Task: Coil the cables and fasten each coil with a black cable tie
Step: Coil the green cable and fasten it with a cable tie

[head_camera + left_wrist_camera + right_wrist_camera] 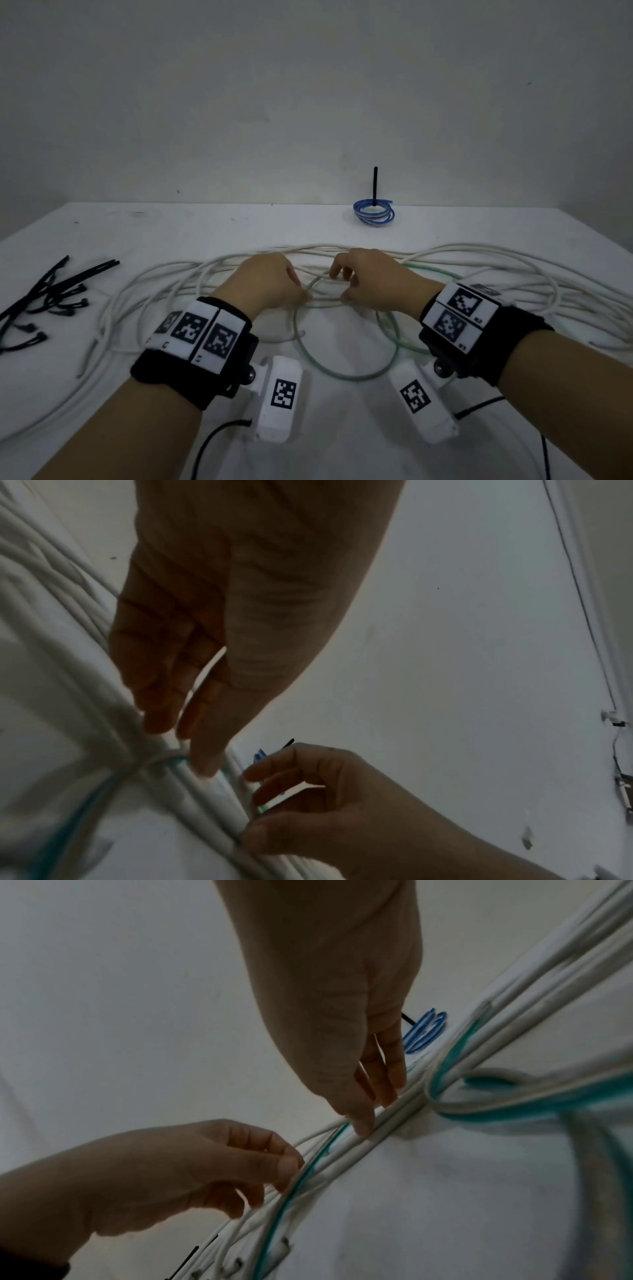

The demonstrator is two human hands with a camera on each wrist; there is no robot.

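A tangle of long white cables spreads across the white table, with a green cable looped through its middle. Both hands meet over the centre of the tangle. My left hand curls its thumb and fingertips down onto the bundle where the green cable crosses the white ones. My right hand arches over the same bundle a little to the right, its thumb on a white cable and its fingers on the far side. Several loose black cable ties lie at the left.
A blue coil fastened with a black tie that sticks straight up sits at the table's back edge, against the pale wall. White cable loops reach to the table's left and right sides. Thin black wires hang from the wrist cameras near the front edge.
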